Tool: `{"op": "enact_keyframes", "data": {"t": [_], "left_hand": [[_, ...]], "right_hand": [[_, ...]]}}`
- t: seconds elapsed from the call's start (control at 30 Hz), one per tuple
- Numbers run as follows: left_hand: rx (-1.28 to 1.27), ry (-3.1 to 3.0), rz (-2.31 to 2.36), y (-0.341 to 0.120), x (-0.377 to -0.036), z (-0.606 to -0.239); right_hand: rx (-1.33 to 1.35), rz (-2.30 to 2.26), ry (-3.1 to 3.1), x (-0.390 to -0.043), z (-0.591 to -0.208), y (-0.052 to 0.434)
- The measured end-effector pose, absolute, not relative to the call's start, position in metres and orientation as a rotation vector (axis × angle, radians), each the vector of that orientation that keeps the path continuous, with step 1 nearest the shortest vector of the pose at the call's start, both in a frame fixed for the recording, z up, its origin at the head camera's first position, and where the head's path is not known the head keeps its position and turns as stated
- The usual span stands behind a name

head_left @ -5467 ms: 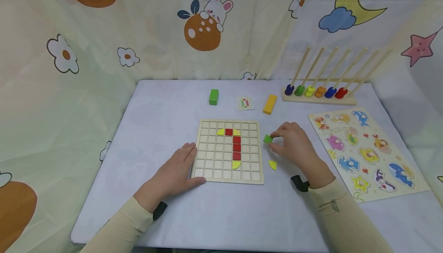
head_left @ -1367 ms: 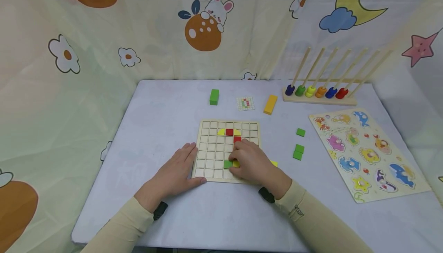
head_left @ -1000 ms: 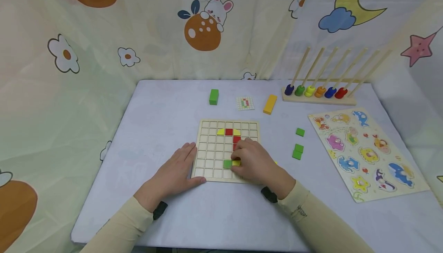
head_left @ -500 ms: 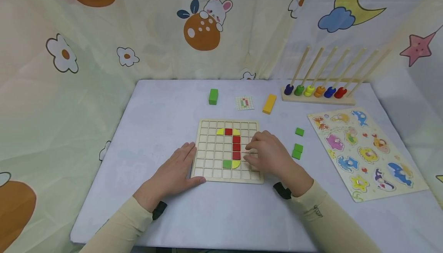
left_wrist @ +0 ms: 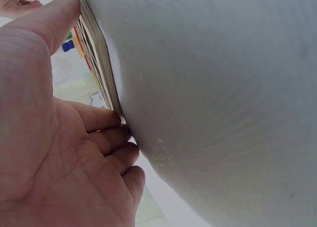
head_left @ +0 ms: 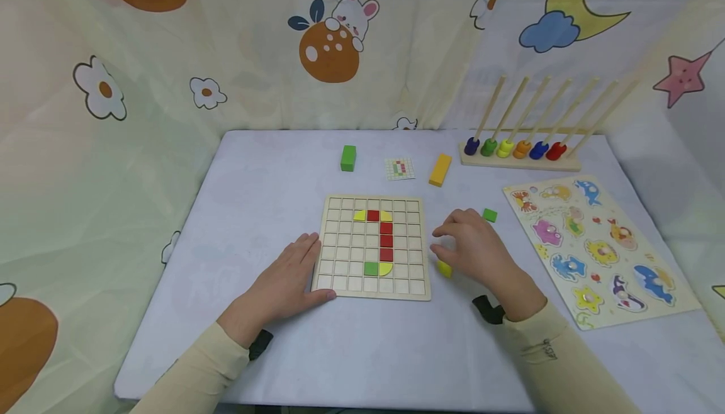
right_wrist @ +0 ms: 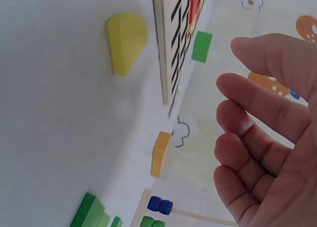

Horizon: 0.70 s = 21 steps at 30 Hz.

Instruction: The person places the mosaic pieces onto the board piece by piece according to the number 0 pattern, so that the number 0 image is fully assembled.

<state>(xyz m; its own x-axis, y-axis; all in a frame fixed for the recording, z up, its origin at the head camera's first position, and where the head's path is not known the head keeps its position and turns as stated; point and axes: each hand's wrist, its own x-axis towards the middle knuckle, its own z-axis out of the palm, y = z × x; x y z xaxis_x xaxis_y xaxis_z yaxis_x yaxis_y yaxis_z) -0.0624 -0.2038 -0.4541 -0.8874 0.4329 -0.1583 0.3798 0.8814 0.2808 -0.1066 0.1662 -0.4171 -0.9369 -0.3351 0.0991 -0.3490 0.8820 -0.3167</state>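
A yellow quarter piece [head_left: 444,268] lies on the surface just under the right hand [head_left: 478,251], whose grip is loosely spread and empty. I judge picking it up comes next: lower, pinch it. Left hand [head_left: 286,279], fingers flat, steadies the grid board [head_left: 416,288].

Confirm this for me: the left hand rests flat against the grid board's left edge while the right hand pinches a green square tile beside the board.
Not quite. The right hand holds nothing: the right wrist view shows its fingers loosely curled and empty. The left hand does rest flat against the grid board's left edge.
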Motion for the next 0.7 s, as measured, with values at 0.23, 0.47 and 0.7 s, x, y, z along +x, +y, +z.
{"op": "enact_keyframes", "data": {"t": [0.23,0.47,0.7], "left_hand": [[0.618,2.834,0.363,-0.204,-0.062,-0.454],[0.604,2.828,0.353,-0.205,-0.062,-0.455],[0.613,2.834,0.343,-0.205,-0.062,-0.455]], "right_hand": [[0.506,0.529,-3.042,-0.103,-0.416,0.175],[0.517,0.514,-3.051,-0.099,-0.418,0.180],[0.514,0.510,-3.063,-0.095,-0.423,0.183]]}}
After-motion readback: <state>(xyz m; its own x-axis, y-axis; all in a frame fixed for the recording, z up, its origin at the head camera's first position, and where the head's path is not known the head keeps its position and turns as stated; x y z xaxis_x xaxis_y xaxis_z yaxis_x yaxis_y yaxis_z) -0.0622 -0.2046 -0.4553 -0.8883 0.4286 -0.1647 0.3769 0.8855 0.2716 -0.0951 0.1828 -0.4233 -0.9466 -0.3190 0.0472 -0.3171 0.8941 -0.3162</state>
